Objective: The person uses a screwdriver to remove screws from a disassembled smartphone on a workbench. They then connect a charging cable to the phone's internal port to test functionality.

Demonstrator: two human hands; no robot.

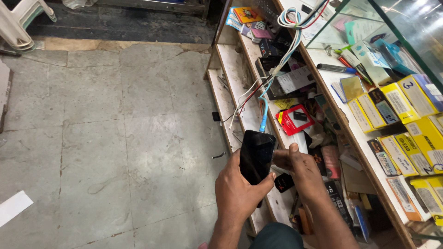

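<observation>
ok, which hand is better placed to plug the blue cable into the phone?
Probably right. The left hand wraps the black phone and holds it up, so it is busy. The right hand sits at the phone's edge, nearer the blue cable hanging just above.

A grey tiled floor (101,120) fills the view from 7 to 11 o'clock. A white paper scrap (14,206) lies on it at 8 o'clock. White plastic chair legs (20,23) stand at 10 o'clock. Wooden shelves (240,78) at 1 o'clock carry a red packet (293,121) and a bundle of cables (286,41). Yellow boxes (415,115) line the counter (350,133) at 3 o'clock, beside a glass case (401,27).
</observation>
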